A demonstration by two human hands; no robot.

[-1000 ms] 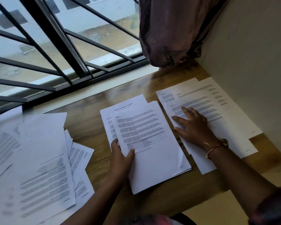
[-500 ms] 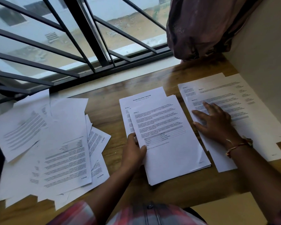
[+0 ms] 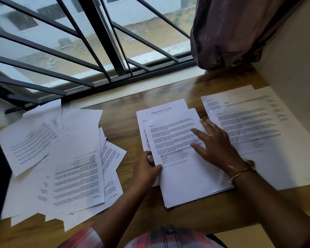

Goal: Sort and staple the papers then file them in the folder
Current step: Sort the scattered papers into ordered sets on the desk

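Middle stack (image 3: pixel 179 183): long axis toward window (image 3: pixel 136 33), heading at far end.
Left hand (image 3: pixel 145 173): pinches its left edge.
Right hand (image 3: pixel 216 145): flat, fingers spread, on it.

Right hand (image 3: pixel 216 145) moved onto the middle stack (image 3: pixel 186 185).
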